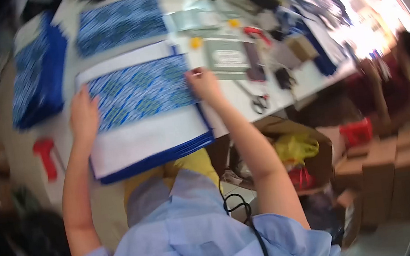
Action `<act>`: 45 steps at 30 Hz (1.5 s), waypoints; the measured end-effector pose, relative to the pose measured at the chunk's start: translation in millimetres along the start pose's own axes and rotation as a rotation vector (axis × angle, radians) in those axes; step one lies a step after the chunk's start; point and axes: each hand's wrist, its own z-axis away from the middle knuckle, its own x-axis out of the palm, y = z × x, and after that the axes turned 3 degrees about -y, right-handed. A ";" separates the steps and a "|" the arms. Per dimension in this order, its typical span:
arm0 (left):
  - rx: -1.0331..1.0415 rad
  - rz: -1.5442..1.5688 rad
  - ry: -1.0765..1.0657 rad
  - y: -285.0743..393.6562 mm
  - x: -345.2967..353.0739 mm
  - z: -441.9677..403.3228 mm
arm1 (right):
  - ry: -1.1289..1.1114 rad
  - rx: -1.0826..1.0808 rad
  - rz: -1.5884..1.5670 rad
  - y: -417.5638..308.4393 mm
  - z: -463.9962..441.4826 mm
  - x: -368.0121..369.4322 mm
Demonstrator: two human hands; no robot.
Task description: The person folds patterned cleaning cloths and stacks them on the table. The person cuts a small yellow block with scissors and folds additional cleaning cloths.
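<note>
A blue patterned fabric piece (143,92) lies across a white sheet (151,140) on top of a stack of dark blue fabric (161,163) at the table's front edge. My left hand (84,114) is closed at the piece's left edge, fingertips on its upper corner. At the opposite edge, my right hand (203,83) pinches the upper right corner between thumb and fingers. Behind the stack lies another blue patterned piece (120,24). To the left sits a tall folded pile of blue patterned fabric (39,71). The picture is slightly blurred.
A red-handled tool (45,159) lies at the left. Scissors (257,100), a dark phone (254,61) and a grey-green box (227,54) are on the right. Below stand an open carton (279,132) with a yellow bag (296,148) and several cardboard boxes (382,173). Another person (386,79) sits at far right.
</note>
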 end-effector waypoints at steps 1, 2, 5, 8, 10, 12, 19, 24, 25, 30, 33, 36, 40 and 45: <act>-0.016 -0.040 0.005 0.1 -5.3 -0.8 | -0.051 0.046 -0.010 -8.3 0.2 -3.6; -0.028 -0.052 -0.034 1.6 -9.0 -3.9 | -0.031 0.035 -0.008 -8.7 -2.7 -0.5; -0.015 -0.021 -0.032 -32.6 5.5 -10.6 | -0.033 0.057 -0.107 -8.6 -5.9 8.7; -0.106 0.131 -0.070 -33.0 3.2 -18.0 | -0.013 0.062 -0.195 -7.8 -8.0 11.3; -0.212 0.310 -0.115 -45.3 11.4 -21.0 | 0.035 0.006 -0.209 -8.0 -10.2 12.3; -0.272 0.526 -0.174 -52.7 12.4 -23.8 | -0.026 0.071 -0.384 -9.0 -12.8 11.4; -0.321 1.202 -0.230 -25.1 -11.9 -19.0 | -0.010 0.040 -0.494 -12.3 -13.9 -0.8; -0.441 1.124 -0.308 -35.7 17.6 -12.4 | -0.051 0.027 -0.291 10.7 -12.0 7.8; -0.495 1.237 -0.294 -23.8 8.9 -11.4 | -0.050 0.053 -0.378 12.7 -10.5 7.3; -0.545 0.961 -0.206 -7.1 3.7 -10.9 | -0.042 0.001 -0.338 10.6 -18.5 2.1; -0.420 0.589 -0.070 -2.2 8.9 -9.8 | 0.049 -0.096 -0.116 6.3 -13.6 5.1; -0.336 0.333 0.045 9.6 11.5 -3.3 | 0.158 -0.169 0.130 -1.3 -0.7 12.8; -0.388 0.332 0.054 9.2 10.7 -3.9 | 0.198 -0.202 0.230 -3.3 3.2 13.9; -0.457 0.331 -0.110 -0.5 5.8 -14.4 | 0.169 -0.199 0.243 -5.7 3.4 11.9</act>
